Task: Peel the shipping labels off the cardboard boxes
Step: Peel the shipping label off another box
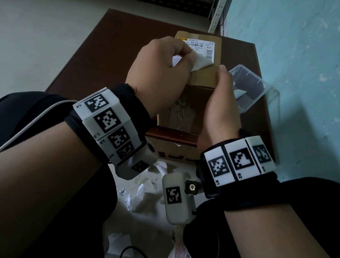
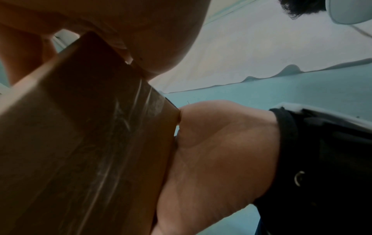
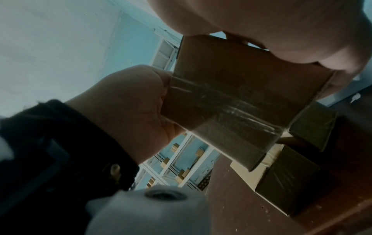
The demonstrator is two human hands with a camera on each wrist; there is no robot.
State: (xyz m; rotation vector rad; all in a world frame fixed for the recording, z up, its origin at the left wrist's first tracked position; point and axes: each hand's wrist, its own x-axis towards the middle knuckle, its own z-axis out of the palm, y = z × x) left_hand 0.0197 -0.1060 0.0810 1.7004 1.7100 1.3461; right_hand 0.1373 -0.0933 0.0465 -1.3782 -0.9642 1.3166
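Observation:
A brown cardboard box [image 1: 204, 76] stands tilted on the dark table [image 1: 110, 52], its taped end toward me. A white shipping label [image 1: 202, 47] covers its upper face, and the label's near part is peeled up into a curled flap [image 1: 202, 63]. My left hand [image 1: 182, 60] pinches that flap between thumb and fingers. My right hand [image 1: 223, 81] grips the box's right side, thumb on the top edge. The left wrist view shows the taped box [image 2: 80, 143] and my right palm [image 2: 217, 151] against it. From the right wrist, the box [image 3: 231, 95] sits between both hands.
A clear plastic container [image 1: 258, 85] with a white paper scrap inside lies right of the box by the blue wall [image 1: 319, 63]. A second cardboard box [image 1: 174, 152] sits under the table's near edge. Torn paper scraps [image 1: 145, 183] and a black cable [image 1: 127, 253] litter the floor between my knees.

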